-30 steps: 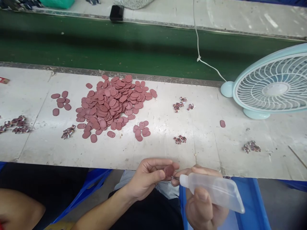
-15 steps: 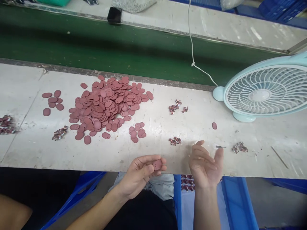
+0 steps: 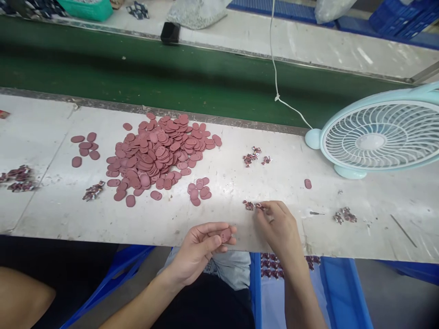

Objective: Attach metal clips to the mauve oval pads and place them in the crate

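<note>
My left hand [image 3: 197, 253] is closed on a dusty-red oval disc [image 3: 225, 235] with small holes, held between thumb and fingers at the table's front edge. To its right, my right hand [image 3: 279, 226] reaches down to the tabletop, thumb and forefinger pinched around a small dark-red part with silvery bits [image 3: 259, 206]. Touching or close beside that part lies a little cluster of similar parts [image 3: 248, 205]. A large heap of red oval discs [image 3: 154, 151] covers the table's left middle, with a smaller group of discs [image 3: 199, 192] nearer my left hand.
A light-blue fan [image 3: 372, 141] stands at the right, its white cord [image 3: 275, 68] running away over the green strip [image 3: 219, 77]. A thin dark tool [image 3: 316, 213] and a rod [image 3: 404, 230] lie at right. Below the edge is a blue tray [image 3: 346, 288] holding rows of parts.
My right hand has moved left from an open pose and its fingers have closed at the cluster of small parts. My left hand still holds the disc. The view has shifted slightly.
</note>
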Tool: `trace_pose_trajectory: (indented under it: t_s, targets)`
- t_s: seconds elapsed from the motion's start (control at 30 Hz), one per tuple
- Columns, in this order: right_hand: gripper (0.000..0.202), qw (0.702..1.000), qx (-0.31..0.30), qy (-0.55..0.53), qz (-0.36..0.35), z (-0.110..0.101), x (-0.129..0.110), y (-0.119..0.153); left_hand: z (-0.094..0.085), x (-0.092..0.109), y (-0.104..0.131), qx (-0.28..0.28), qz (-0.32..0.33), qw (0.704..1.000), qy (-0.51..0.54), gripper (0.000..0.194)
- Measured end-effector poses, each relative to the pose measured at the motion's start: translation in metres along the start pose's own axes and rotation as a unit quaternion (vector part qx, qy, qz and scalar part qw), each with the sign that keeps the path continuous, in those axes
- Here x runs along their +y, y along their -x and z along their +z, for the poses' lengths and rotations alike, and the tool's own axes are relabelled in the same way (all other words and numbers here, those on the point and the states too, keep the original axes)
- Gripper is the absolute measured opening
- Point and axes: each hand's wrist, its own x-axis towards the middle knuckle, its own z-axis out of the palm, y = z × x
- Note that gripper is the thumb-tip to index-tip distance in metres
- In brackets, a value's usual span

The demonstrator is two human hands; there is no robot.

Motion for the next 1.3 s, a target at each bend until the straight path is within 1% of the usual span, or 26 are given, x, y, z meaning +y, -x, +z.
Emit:
trace_pose_trajectory:
  t_s: [0.07,0.13,0.2,0.23,0.3,0.33,0.4,0.5,0.63,0.73,0.8,0.97,1.1,1.3]
  targets:
    - [0.017,0.997,0.021,-0.048,0.048,-0.010,-0.006,0.013,0.001,0.000,-0.001,0.003,0.004,1.000,-0.009,0.025]
    - [0.016,0.981,0.020,-0.162,0.106,-0.020,-0.016,0.030,0.003,-0.001,-0.002,0.000,0.010,1.000,-0.020,0.026]
    - [0.015,0.945,-0.025,-0.300,0.130,-0.026,-0.030,0.046,0.005,-0.002,-0.003,0.000,0.016,0.999,-0.038,0.027]
    - [0.014,0.925,-0.056,-0.354,0.124,-0.027,-0.037,0.053,0.007,-0.002,-0.004,0.003,0.019,0.999,-0.047,0.027]
    - [0.012,0.895,-0.109,-0.420,0.105,-0.026,-0.049,0.063,0.009,-0.003,-0.005,0.005,0.025,0.998,-0.058,0.028]
    - [0.013,0.886,-0.126,-0.434,0.099,-0.024,-0.054,0.065,0.010,-0.004,-0.005,0.002,0.028,0.998,-0.058,0.027]
    - [0.014,0.881,-0.141,-0.442,0.095,-0.020,-0.060,0.066,0.012,-0.004,-0.005,-0.009,0.037,0.998,-0.051,0.022]
    - [0.014,0.888,-0.135,-0.430,0.094,-0.015,-0.063,0.064,0.014,-0.004,-0.004,-0.015,0.051,0.998,-0.044,0.013]
    - [0.013,0.889,-0.133,-0.428,0.093,-0.014,-0.065,0.064,0.016,-0.005,-0.002,-0.009,0.069,0.996,-0.048,0.012]
    - [0.013,0.887,-0.126,-0.436,0.085,-0.014,-0.066,0.065,0.018,-0.007,-0.002,0.008,0.084,0.995,-0.052,0.012]
    - [0.013,0.883,-0.124,-0.444,0.087,-0.014,-0.065,0.066,0.020,-0.009,-0.002,0.022,0.089,0.994,-0.052,0.012]
    - [0.011,0.866,-0.125,-0.471,0.106,-0.011,-0.064,0.064,0.025,-0.013,0.000,0.035,0.097,0.993,-0.065,0.011]
    - [0.010,0.864,-0.105,-0.480,0.108,-0.009,-0.067,0.062,0.023,-0.015,0.000,0.047,0.106,0.991,-0.071,0.009]
    - [0.010,0.846,-0.085,-0.511,0.123,-0.004,-0.069,0.061,0.022,-0.022,-0.003,0.047,0.132,0.988,-0.059,0.008]
